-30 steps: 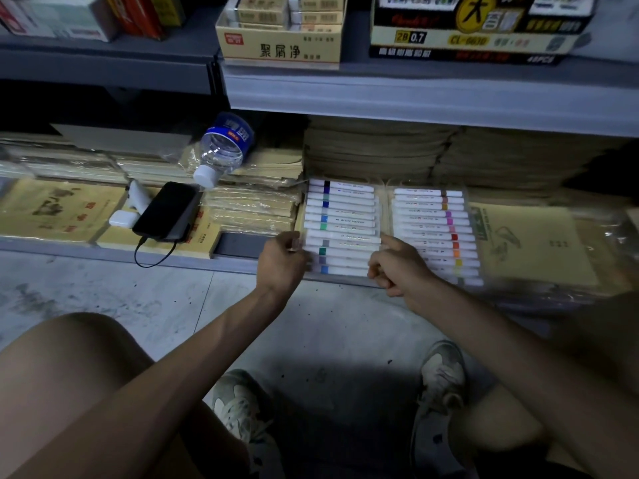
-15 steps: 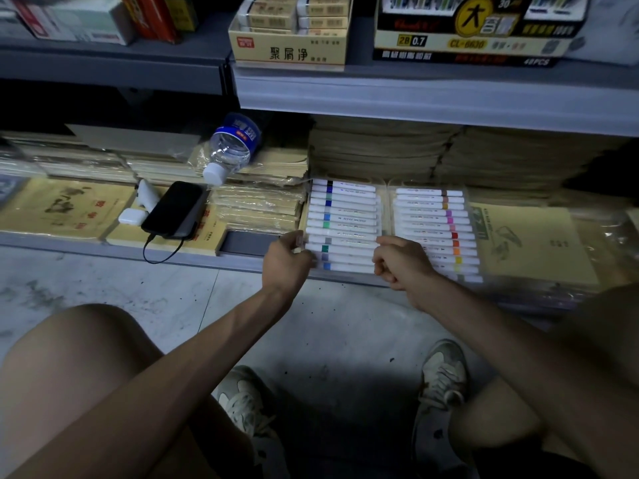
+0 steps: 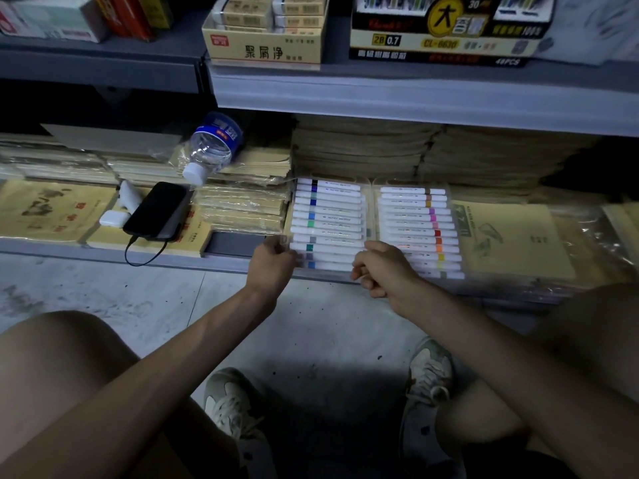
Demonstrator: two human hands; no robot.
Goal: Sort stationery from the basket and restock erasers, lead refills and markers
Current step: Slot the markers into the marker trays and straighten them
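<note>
Clear marker case [image 3: 369, 202] holding 2 rows of markers [image 3: 328, 216], left hand [image 3: 273, 262] pinching its edge, right hand [image 3: 382, 269] curled, grip unclear

The marker case [image 3: 328, 223] lies left of, beside, another marker case [image 3: 418, 229].

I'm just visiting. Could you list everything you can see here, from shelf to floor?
marker trays: two, clear, holding white markers, bottom shelf front
water bottle: one, clear with blue label, lying on paper packs
phone: one, black, cable attached, on yellow booklets
eraser box: one, yellow, upper shelf
lead refill box: one, black and yellow, upper shelf right
paper stacks: several, tan, behind the trays
shoes: two, grey-white, on the floor
left hand: grips the left tray's edge
right hand: pinches the trays' front edge
</note>
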